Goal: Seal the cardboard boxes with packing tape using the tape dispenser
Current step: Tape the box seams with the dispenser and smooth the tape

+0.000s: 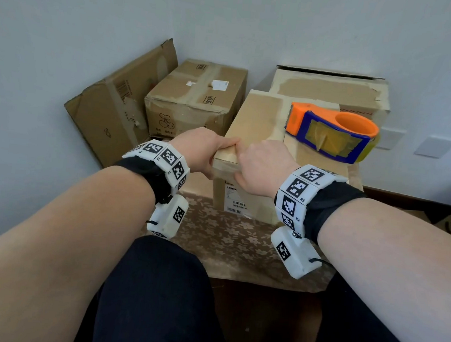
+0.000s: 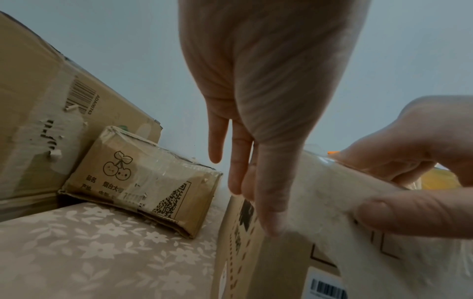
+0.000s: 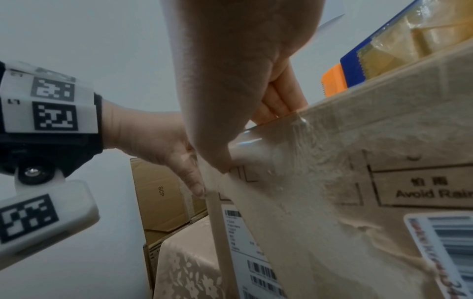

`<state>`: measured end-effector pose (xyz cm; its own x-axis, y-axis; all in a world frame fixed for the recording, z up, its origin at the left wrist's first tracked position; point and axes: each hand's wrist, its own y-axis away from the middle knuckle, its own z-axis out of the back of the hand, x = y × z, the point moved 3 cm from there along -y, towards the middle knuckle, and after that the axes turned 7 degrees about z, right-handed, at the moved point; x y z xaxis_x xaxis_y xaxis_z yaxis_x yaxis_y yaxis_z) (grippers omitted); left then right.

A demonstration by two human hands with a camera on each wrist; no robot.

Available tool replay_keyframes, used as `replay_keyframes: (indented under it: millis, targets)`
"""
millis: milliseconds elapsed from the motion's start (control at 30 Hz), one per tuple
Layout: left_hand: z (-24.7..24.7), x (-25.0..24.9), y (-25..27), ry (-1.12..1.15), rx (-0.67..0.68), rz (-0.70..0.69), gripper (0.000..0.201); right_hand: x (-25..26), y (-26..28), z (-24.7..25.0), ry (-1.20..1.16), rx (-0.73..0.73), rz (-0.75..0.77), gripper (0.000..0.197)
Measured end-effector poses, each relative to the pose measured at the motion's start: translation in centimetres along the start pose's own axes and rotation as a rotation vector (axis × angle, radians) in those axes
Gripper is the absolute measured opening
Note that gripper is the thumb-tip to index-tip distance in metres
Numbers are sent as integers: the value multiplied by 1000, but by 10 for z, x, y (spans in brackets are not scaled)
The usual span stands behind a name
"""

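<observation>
A brown cardboard box [image 1: 261,119] stands on the table in front of me. The orange and blue tape dispenser [image 1: 331,133] lies on its top at the right, and neither hand touches it. Both hands meet at the box's near left top corner. My left hand [image 1: 204,152] lies against the left side with straight fingers [image 2: 238,172]. My right hand [image 1: 263,163] pinches the top front edge, its fingers [image 3: 276,105] bent over the top and its thumb pressing a strip of clear tape [image 3: 294,161] on the front face.
A floral cloth covers the table [image 1: 229,239]. Behind on the left sit a taped box with a cherry print [image 1: 195,100] and a leaning flattened box [image 1: 115,106]. A larger box [image 1: 329,90] stands at the back against the wall. My knee [image 1: 154,287] is below.
</observation>
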<state>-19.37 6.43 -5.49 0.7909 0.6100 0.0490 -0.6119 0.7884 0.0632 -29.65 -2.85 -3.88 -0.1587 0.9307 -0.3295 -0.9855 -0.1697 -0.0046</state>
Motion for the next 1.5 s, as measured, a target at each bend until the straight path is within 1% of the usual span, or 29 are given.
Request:
replay_keyframes:
  millis: [100, 200, 400, 633, 900, 1133, 1500]
  targets:
    - [0, -2, 1, -8, 2, 6, 95, 0, 0, 0, -8, 7, -3, 44]
    - [0, -1, 1, -10, 14, 18, 97, 0, 1, 0, -17, 0, -4, 45]
    - [-1, 2, 3, 49, 56, 34, 95, 0, 1, -2, -56, -6, -29, 46]
    - [-5, 6, 2, 73, 117, 57, 88, -2, 2, -3, -85, -14, -40, 44]
    - [-2, 6, 3, 73, 145, 71, 81, -2, 3, -5, -109, -28, -38, 46]
    - [-1, 5, 3, 28, 134, 77, 75, -3, 2, -6, -91, -54, -28, 44]
    - [0, 6, 4, 54, 123, 82, 66, -3, 2, -6, -56, -97, -10, 48]
